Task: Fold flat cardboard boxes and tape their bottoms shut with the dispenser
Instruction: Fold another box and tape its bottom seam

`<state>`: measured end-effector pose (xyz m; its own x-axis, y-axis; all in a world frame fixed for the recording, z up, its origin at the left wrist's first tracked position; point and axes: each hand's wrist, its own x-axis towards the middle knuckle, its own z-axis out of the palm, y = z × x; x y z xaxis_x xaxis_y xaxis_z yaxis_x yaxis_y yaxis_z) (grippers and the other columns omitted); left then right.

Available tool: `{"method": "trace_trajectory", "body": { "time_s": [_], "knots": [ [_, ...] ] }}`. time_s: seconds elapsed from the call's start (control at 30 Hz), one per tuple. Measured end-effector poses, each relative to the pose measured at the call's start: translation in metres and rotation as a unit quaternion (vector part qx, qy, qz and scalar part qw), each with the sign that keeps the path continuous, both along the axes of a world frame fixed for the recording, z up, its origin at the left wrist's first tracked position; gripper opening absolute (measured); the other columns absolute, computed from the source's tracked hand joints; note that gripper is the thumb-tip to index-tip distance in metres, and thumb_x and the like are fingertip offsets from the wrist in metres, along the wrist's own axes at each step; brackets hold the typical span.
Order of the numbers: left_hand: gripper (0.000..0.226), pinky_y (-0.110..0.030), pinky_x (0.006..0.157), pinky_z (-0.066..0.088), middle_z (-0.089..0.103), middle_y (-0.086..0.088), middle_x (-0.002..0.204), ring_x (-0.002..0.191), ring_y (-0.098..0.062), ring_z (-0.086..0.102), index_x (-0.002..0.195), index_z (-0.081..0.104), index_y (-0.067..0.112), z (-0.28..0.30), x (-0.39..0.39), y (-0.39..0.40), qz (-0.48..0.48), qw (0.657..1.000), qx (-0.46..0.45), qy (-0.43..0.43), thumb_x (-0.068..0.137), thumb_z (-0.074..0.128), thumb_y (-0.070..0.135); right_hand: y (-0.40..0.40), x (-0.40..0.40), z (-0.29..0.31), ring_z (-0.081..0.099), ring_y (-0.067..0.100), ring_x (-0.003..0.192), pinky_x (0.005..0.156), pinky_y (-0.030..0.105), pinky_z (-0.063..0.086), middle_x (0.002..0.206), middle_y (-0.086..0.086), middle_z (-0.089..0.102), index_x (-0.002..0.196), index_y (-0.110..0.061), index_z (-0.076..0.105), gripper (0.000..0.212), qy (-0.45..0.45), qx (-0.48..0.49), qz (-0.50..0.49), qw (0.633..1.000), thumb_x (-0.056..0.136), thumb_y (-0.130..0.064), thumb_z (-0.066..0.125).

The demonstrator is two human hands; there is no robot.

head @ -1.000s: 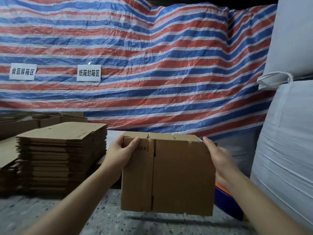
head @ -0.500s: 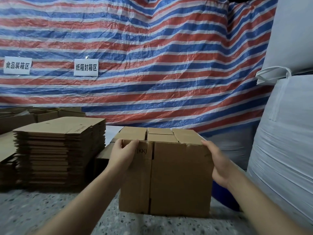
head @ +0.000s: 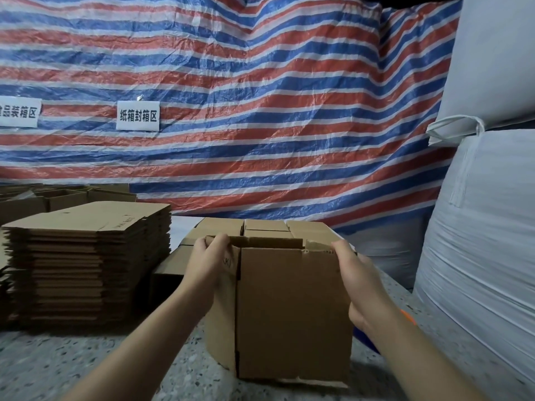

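- Upright on the speckled table (head: 86,366), the cardboard box (head: 292,314) stands open-topped.
- Left hand (head: 207,260) curls its fingers over the box's top left corner.
- Right hand (head: 359,276) hooks its fingers over the top right corner.

Left hand (head: 210,260) and right hand (head: 357,277), both bare: no gloves, rings, watches or wristbands are visible. Both forearms are likewise uncovered along their whole visible length, from the wrists back to the lower edge of the view; no sleeve or cuff enters the view. The forearms are slender and smooth, without markings, bandages or tape. Short, unpainted fingernails can just be made out at the fingertips of the left hand; those of the right hand are turned away and cannot be judged. No other part of the person, and no clothing, is visible.
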<state>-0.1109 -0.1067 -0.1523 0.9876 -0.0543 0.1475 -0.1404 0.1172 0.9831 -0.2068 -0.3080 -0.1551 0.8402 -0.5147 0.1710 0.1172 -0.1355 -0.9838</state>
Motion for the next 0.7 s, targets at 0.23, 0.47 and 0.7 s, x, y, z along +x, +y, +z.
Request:
{"method": "trace_trajectory", "body": {
  "time_s": [0.23, 0.47, 0.7],
  "knots": [
    [0.032, -0.022, 0.046, 0.049, 0.061, -0.005, 0.056, 0.043, -0.013, 0.059, 0.074, 0.058, 0.014, 0.01, -0.007, 0.017, -0.126, 0.991, -0.003, 0.047, 0.092, 0.043, 0.035, 0.033, -0.015, 0.005, 0.067, 0.031, 0.102, 0.097, 0.056, 0.053, 0.105, 0.014, 0.07, 0.115, -0.018, 0.063, 0.043, -0.038, -0.003, -0.006, 0.999, 0.098, -0.055, 0.051],
    [0.055, -0.017, 0.041, 0.046, 0.058, -0.002, 0.046, 0.043, -0.013, 0.058, 0.042, 0.065, 0.013, -0.004, -0.006, 0.021, -0.12, 0.99, -0.039, 0.069, 0.09, 0.046, 0.032, 0.028, -0.019, -0.016, 0.067, 0.022, 0.116, 0.093, 0.049, 0.057, 0.126, 0.002, 0.07, 0.127, -0.039, 0.066, 0.07, -0.026, 0.098, 0.07, 0.992, 0.086, -0.081, 0.029],
    [0.036, -0.027, 0.054, 0.051, 0.062, -0.004, 0.057, 0.045, -0.017, 0.06, 0.077, 0.058, 0.015, -0.008, -0.004, 0.018, -0.136, 0.981, -0.053, 0.131, 0.086, 0.046, 0.048, 0.0, 0.0, -0.029, 0.076, 0.024, 0.073, 0.07, 0.036, 0.054, 0.083, 0.013, 0.077, 0.075, -0.018, 0.082, 0.074, 0.002, 0.163, 0.115, 0.98, 0.095, -0.07, 0.033]
  ]
}}
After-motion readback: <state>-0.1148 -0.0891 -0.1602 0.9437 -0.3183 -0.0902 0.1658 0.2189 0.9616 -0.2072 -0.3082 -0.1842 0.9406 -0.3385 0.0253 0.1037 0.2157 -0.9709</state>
